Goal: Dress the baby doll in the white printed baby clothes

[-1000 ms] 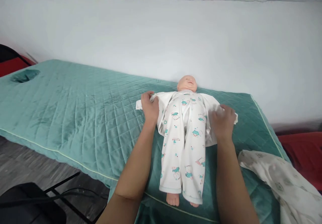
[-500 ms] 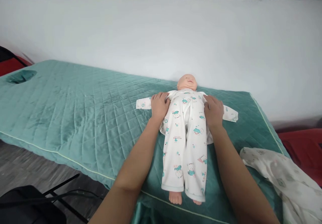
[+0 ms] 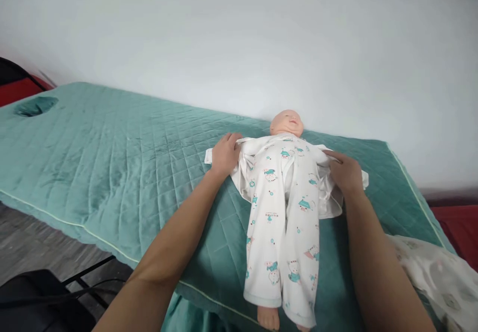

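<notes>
A baby doll (image 3: 287, 122) lies on its back, feet toward me. It wears white printed trousers (image 3: 266, 237), pulled high over the chest, and a white baby shirt (image 3: 330, 200) whose lower edges spread out at both sides. On the doll's left-of-picture side, my left hand (image 3: 226, 154) is closed on the shirt's sleeve near the arm. Across from it, my right hand (image 3: 345, 171) pinches the other sleeve, index finger lying along the cloth. Both cuffs poke out beyond my hands.
The doll rests on a green quilted bed cover (image 3: 123, 172) with a hole at its far left. A crumpled white printed cloth (image 3: 444, 277) lies at the right front. Behind stands a white wall (image 3: 224, 48). A black bag-like object (image 3: 41, 299) and red seats (image 3: 455, 227) are at the sides.
Both hands have moved outward from the doll's sides, drawing the shirt fabric away from the body. The shirt's sides now show more spread, and my view has shifted slightly.
</notes>
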Demonstrator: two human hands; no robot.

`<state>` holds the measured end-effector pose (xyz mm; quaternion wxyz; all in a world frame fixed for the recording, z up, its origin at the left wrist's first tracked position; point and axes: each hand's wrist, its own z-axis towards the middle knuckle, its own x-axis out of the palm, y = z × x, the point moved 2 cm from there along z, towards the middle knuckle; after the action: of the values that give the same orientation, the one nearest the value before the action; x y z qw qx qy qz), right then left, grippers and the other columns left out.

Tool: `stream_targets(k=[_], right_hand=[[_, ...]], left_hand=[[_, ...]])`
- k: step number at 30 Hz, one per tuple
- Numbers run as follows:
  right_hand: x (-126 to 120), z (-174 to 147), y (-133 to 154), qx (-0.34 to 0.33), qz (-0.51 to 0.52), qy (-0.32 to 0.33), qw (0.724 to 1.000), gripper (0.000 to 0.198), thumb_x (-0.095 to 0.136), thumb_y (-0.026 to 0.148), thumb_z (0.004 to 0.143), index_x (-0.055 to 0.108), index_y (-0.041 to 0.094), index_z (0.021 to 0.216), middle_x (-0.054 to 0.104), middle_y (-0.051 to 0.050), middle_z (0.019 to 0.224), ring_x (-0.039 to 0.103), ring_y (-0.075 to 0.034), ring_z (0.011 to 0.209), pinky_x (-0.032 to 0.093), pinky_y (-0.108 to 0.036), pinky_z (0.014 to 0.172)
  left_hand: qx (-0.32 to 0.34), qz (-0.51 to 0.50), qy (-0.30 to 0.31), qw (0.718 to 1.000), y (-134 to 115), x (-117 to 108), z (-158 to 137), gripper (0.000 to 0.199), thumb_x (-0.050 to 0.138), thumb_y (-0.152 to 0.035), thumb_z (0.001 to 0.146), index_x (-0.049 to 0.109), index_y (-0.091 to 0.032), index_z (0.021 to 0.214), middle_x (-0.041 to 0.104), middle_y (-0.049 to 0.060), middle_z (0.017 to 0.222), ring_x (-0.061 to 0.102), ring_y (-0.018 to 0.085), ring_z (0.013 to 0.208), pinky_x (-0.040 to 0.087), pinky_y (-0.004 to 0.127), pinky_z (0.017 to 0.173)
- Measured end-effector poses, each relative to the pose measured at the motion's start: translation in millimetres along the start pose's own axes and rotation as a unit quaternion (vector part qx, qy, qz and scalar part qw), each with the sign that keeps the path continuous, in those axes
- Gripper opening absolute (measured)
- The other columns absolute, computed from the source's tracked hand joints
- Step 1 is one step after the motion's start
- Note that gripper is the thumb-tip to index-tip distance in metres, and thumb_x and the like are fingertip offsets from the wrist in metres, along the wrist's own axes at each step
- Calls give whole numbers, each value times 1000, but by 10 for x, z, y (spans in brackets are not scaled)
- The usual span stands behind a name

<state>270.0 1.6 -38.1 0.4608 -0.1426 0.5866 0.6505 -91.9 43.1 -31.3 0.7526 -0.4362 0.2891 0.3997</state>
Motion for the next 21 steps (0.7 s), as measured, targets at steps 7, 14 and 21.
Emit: stream_targets(k=[7,14,21], right_hand=[[-124,-298,430,-130,68,-87,985,43,52,21,80,71,20,118,67,-11,130,58,-28,124,42,-50,110],[255,-487,1836,-372,-29,158,914,38,50,15,89,62,17,125,63,-14,129,53,-32,124,41,-50,108],[875,-406,2260,-411,-270,247,835,36,40,6,91,62,8,119,60,-22,119,55,-37,110,46,-48,87]], left_hand=[[0,-31,16,999,-29,34,-104,38,43,-14,93,64,-24,122,67,9,123,60,27,116,45,41,97],[-7,-24,23,999,-84,55,-118,41,40,-15,95,55,-21,133,70,11,125,63,28,118,41,44,103],[-76,26,12,997,-103,38,-109,29,44,-27,96,61,-19,118,73,15,113,64,36,110,46,49,92]])
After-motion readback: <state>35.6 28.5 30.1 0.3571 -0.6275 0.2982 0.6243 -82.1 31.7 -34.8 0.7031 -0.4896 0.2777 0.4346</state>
